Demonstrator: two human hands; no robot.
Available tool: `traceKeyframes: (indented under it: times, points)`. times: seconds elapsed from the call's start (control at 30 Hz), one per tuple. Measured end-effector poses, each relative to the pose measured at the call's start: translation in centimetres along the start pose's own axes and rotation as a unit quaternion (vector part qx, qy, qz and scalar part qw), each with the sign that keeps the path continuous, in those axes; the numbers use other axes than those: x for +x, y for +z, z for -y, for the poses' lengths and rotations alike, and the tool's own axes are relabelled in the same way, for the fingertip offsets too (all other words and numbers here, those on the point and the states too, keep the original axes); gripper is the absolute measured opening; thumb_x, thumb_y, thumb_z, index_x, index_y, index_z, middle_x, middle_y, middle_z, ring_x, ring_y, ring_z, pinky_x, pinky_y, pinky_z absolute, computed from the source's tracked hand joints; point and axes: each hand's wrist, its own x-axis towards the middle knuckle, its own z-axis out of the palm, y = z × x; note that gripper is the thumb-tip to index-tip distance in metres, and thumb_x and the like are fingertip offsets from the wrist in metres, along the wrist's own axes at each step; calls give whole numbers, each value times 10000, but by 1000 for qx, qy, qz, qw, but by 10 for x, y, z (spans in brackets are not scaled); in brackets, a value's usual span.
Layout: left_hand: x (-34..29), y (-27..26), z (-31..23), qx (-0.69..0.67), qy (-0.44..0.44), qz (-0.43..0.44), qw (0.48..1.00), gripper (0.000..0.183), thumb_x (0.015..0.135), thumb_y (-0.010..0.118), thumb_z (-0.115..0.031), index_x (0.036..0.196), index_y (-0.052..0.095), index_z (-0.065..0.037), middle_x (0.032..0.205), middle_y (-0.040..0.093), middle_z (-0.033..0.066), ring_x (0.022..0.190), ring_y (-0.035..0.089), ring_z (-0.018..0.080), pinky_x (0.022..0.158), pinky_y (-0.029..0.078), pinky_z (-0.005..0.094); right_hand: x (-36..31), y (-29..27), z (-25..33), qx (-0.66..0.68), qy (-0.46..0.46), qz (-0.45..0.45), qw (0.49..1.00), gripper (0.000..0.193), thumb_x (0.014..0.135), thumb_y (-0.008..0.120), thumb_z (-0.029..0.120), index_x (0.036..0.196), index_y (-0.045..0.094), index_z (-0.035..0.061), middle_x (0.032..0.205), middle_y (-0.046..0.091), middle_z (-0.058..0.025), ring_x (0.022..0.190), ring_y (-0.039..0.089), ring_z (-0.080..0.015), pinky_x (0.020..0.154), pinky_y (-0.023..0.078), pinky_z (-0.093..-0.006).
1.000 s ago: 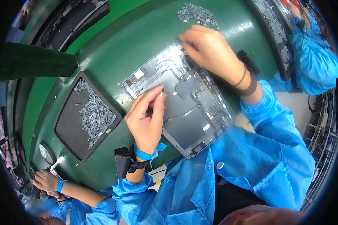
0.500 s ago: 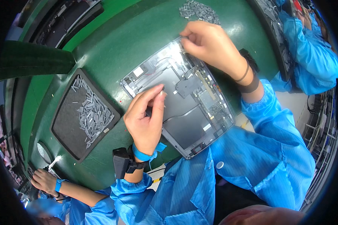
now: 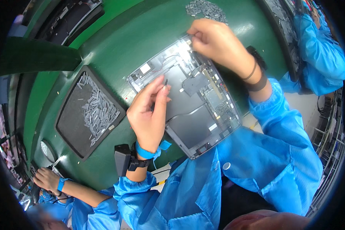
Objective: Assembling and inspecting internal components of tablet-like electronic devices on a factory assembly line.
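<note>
An opened flat electronic device chassis [image 3: 191, 128], dark grey with a bare circuit board along its right side, lies tilted on the green table. Above its left part is my left hand [image 3: 147, 117], closed in a pinch on a small dark strip [image 3: 165, 82] that sticks up from the fingertips. My right hand [image 3: 214, 40] is at the chassis's far corner, its fingers curled and pressed together at the edge. Whatever they hold, if anything, is hidden behind the fingers.
Left of the chassis stands a black tray [image 3: 71, 119] with a pile of small grey strips [image 3: 99, 109]. More grey pieces [image 3: 207, 10] lie at the far side of the green table [image 3: 142, 32]. A co-worker's hand [image 3: 46, 179] is at lower left; another person's blue sleeve [image 3: 320, 57] is at right.
The view has shifted slightly. My left hand has turned a little, and more of the dark strip shows above its fingertips. My right hand stays at the far corner.
</note>
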Motion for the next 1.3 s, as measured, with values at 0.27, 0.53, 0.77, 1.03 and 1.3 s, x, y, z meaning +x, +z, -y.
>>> traceKeyframes:
  times: [0.27,0.53,0.77,1.03,1.3]
  points:
    - [2,3,-22,-120,-31,81,989,297,933,581,-48,1201,499,48,896,679,136,782,638,153,685,529,266,-19,-18,42,235,-103,-1,967,111,823,691,77,923,700,31,750,629,-42,582,540,-75,505,415,-230]
    - [-1,13,-31,-153,-10,111,982,346,936,574,-46,1235,415,26,885,676,141,765,635,162,677,524,277,-37,-16,51,468,57,84,878,153,871,662,78,996,672,-10,850,676,-24,746,591,-36,644,485,-194]
    - [1,20,-26,-152,50,77,984,333,931,553,11,1230,408,21,910,672,144,805,646,155,713,528,261,-40,-6,54,611,61,100,783,110,892,625,30,975,638,-41,869,666,-80,761,621,-105,681,519,-235]
    - [42,15,-33,36,86,107,990,190,926,573,-27,1105,561,36,970,665,120,897,643,148,760,518,259,-2,-23,11,334,-59,-15,941,166,904,620,122,1006,682,6,870,693,-62,739,633,-132,655,504,-265]
    - [83,20,-7,322,202,90,921,177,884,619,-99,1004,691,9,901,704,133,807,664,153,743,512,274,9,-15,-11,26,-173,12,985,137,807,664,157,866,692,37,795,660,-111,743,640,-283,677,517,-362]
